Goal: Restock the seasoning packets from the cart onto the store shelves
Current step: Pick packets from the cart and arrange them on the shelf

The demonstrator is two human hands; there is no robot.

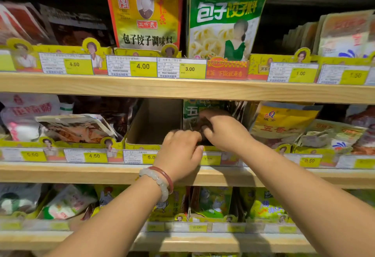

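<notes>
Both my hands reach into the middle shelf (101, 172). My right hand (221, 130) curls its fingers round the green seasoning packets (191, 110) that stand upright in a cardboard display box. My left hand (179, 151) is at the front of the same box, fingers bent over its edge and touching the packets' lower part; what it holds is hidden. Left of the packets, a cardboard box (154, 124) has no packets showing in it. The cart is out of view.
Wooden shelves run across the view in three tiers, each packed with seasoning packets and fronted by yellow price tags. A yellow packet (145, 13) and a green dumpling-seasoning packet (227, 17) stand on the upper shelf (182, 88). Yellow five-spice packets (284, 122) sit right of my hands.
</notes>
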